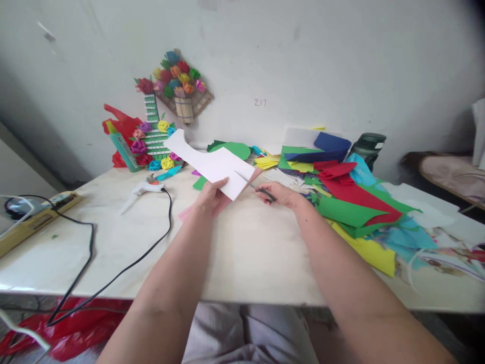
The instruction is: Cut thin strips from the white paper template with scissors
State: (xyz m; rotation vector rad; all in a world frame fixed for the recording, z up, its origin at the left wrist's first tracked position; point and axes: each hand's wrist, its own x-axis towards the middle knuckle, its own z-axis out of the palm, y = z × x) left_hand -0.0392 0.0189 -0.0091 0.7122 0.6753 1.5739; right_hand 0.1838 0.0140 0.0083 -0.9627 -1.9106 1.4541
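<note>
My left hand grips the lower edge of a white sheet of paper, thumb on top. The sheet is held above the table, and its far left end has a curved, cut-out outline. My right hand is closed round the dark handles of a pair of scissors. Their blades point up and left and lie over the right part of the white sheet. A pink sheet shows beneath the white one, partly hidden by it and by my left hand.
A glue gun lies to the left, its black cord running off the table's front edge. Paper-flower decorations and a glue bottle stand behind. Coloured sheets and a dark bottle are at right; a power strip is far left.
</note>
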